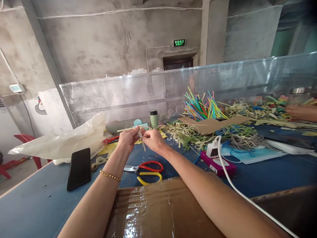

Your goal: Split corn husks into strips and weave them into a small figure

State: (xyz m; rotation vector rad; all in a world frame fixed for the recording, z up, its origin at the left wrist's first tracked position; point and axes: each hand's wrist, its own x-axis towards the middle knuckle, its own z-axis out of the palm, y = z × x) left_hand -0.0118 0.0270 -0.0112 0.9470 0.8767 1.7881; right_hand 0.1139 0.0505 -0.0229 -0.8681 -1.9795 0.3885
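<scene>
Over the table's middle, my left hand (128, 136) pinches pale, flat straw-like strips (144, 145) that cross one another. One strip sticks out to the left, another hangs down between my hands. My right hand (154, 140) is closed close beside it, fingertips together at the strips. Exactly what the right fingers hold is too small to make out. Red-handled scissors (154, 162) and a yellow-handled tool (151, 180) lie below my hands. Just behind my fingers are a light blue object (143, 126) and a green bottle with a black lid (154, 119).
A taped cardboard box (153, 211) is under my forearms. On the left lie a black phone (79, 169) and plastic sheeting (74, 138). Rightward are colourful stems (203, 107), tangled fibres (178, 132), a purple box (218, 163) and a white cable (230, 181). Another person's hand (302, 113) shows far right.
</scene>
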